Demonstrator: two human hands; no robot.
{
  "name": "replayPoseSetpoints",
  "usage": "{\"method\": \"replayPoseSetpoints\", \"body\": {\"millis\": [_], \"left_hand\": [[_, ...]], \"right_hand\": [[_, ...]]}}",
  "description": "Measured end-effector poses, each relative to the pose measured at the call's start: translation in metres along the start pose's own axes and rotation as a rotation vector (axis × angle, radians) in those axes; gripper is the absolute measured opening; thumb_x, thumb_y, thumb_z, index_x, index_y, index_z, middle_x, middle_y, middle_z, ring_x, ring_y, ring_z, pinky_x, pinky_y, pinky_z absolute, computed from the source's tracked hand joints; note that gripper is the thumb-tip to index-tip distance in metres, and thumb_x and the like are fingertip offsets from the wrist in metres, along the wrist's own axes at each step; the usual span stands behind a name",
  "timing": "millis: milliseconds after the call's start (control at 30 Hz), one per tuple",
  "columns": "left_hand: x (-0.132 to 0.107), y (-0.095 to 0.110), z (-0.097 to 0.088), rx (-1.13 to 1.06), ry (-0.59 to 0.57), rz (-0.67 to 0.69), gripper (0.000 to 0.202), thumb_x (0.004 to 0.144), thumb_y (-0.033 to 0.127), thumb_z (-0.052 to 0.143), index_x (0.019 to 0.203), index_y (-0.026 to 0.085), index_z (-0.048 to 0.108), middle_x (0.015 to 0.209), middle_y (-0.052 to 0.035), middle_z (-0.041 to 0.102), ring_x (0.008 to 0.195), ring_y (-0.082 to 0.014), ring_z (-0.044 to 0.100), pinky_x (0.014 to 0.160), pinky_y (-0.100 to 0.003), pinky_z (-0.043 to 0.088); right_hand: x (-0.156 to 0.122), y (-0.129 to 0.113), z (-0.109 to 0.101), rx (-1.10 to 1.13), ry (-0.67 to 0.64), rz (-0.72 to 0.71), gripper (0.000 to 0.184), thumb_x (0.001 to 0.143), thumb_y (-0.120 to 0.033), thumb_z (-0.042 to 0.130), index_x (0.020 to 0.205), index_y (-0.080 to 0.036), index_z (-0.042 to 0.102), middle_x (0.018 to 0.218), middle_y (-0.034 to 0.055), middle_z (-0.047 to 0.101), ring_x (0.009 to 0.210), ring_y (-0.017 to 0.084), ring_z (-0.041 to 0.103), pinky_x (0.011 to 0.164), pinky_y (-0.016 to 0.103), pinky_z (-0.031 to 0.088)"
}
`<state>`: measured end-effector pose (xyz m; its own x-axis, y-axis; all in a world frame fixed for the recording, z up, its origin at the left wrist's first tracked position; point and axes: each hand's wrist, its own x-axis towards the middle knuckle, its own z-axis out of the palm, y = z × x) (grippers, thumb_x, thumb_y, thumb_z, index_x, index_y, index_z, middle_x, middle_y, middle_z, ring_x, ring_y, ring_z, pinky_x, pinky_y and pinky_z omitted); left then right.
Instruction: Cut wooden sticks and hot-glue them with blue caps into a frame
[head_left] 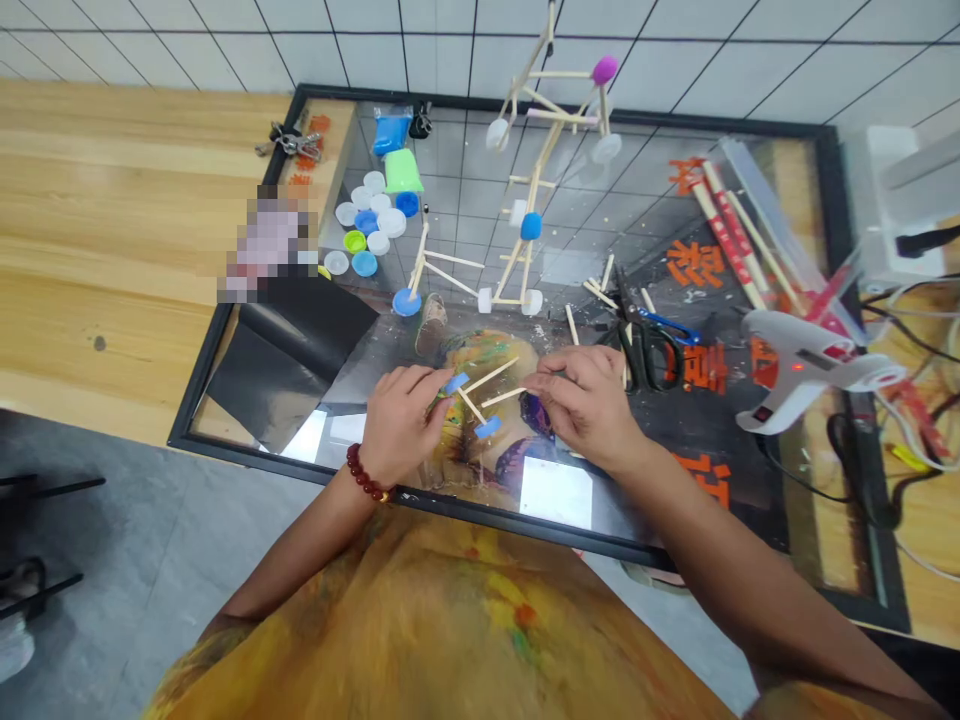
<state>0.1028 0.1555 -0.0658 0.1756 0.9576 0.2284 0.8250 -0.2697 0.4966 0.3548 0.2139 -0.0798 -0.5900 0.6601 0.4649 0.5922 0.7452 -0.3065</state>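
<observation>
Currently both hands grasp a small frame of wooden sticks (pixel 491 375), which sits at lower centre between them, with blue bottle caps (pixel 487 427) on its ends. The left hand (pixel 401 425), wearing a red bead bracelet (pixel 365 472), curls its fingers around one side, and the right hand (pixel 581 408) pinches the stick ends opposite. Just right of the right hand lie black-handled scissors (pixel 649 365), with a white glue gun (pixel 814 365) further right. Finished stick models (pixel 536 170) stand upper centre, beside loose bottle caps (pixel 367 225) toward the upper left
</observation>
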Motion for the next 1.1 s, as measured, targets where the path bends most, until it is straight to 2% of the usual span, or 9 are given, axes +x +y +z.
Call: {"method": "replayPoseSetpoints", "body": {"millis": [367, 567, 1100], "left_hand": [[-0.002, -0.002, 0.000, 0.010, 0.005, 0.004, 0.029, 0.089, 0.025, 0.057, 0.116, 0.018, 0.061, 0.101, -0.0061, 0.070, 0.092, -0.0201, 0.062, 0.082, -0.035, 0.048], [-0.002, -0.001, -0.001, 0.023, -0.004, 0.026, 0.028, 0.090, 0.025, 0.056, 0.117, 0.017, 0.061, 0.103, -0.0065, 0.069, 0.094, -0.0210, 0.061, 0.082, -0.035, 0.047], [-0.002, 0.000, -0.001, 0.039, -0.012, 0.037, 0.026, 0.092, 0.026, 0.054, 0.114, 0.018, 0.063, 0.104, -0.0069, 0.069, 0.093, -0.0207, 0.060, 0.081, -0.035, 0.045]], "right_hand": [[0.002, 0.000, 0.003, 0.062, -0.043, -0.004, 0.025, 0.087, -0.011, 0.054, 0.095, -0.029, 0.069, 0.093, 0.0018, 0.065, 0.095, 0.019, 0.055, 0.085, 0.040, 0.031], [0.009, 0.001, 0.004, 0.039, -0.017, -0.026, 0.025, 0.089, -0.010, 0.050, 0.089, -0.026, 0.070, 0.091, 0.0027, 0.065, 0.093, 0.018, 0.055, 0.083, 0.038, 0.032], [0.011, 0.002, 0.006, 0.001, -0.064, -0.003, 0.027, 0.091, -0.014, 0.049, 0.089, -0.029, 0.072, 0.091, 0.0013, 0.066, 0.093, 0.018, 0.055, 0.082, 0.039, 0.029]]}}
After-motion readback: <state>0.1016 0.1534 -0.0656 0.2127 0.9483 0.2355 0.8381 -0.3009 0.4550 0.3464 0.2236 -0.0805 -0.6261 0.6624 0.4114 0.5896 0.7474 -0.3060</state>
